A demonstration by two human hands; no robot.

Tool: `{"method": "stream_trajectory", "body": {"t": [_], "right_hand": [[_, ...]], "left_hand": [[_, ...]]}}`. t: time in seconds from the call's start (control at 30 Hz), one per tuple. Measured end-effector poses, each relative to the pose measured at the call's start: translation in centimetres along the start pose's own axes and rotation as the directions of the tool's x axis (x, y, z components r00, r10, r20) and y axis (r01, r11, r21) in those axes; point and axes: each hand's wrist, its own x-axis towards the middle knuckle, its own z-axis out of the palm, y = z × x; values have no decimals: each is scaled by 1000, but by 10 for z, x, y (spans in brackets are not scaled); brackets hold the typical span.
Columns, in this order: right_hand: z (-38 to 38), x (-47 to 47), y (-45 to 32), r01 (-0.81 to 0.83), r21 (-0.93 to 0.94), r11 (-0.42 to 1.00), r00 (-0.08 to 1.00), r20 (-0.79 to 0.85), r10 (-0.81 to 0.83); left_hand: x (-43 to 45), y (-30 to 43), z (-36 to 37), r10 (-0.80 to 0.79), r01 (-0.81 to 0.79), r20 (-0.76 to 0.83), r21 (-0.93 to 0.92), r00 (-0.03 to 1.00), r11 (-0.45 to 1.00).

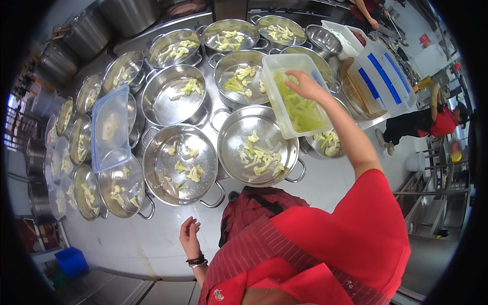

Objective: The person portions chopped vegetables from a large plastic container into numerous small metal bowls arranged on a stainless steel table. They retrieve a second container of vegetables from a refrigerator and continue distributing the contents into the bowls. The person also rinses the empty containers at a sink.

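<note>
My right hand (pixel 307 85) reaches over a translucent plastic tub (pixel 268 68) of pale green vegetable strips (pixel 301 110). Its fingertips are at the strips near the tub's far end; whether they pinch any is unclear. The tub rests across the steel pots. Below it, a wide steel pot (pixel 236 126) contains cauliflower florets (pixel 263 162) and pale strips. To its left, another steel pot (pixel 164 141) has fewer florets (pixel 194 173). My left hand (pixel 189 236) hangs low by my apron, fingers loosely curled, with nothing visible in it.
More two-handled pots (pixel 152 103) with cauliflower crowd the steel table. A clear blue-rimmed lid (pixel 110 129) lies over pots at left. Steel bowls (pixel 324 38) and blue-striped plastic containers (pixel 377 80) stand at right. One person (pixel 438 118) stands farther right; another person's hand (pixel 373 23) shows behind.
</note>
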Motion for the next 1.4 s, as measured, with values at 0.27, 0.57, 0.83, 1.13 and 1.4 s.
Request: {"method": "stream_trajectory", "body": {"t": [0.27,0.57,0.83,1.13,1.4], "right_hand": [[44,-22,25,-98,-368,925,822,494,284],[72,-3,102,94,-15,996,897,436,-78],[-25,-34,52,-40,229,973,999,-13,44],[37,-71,-187,120,604,788,974,81,-211],[253,-57,-248,139,533,834,980,46,-193]], "left_hand": [[2,26,57,54,-62,130,62,990,996],[-3,40,82,74,-76,26,91,997,993],[7,30,63,49,-46,-46,67,998,997],[48,45,1,135,-137,30,65,990,988],[57,37,-102,91,-88,-48,48,995,995]]}}
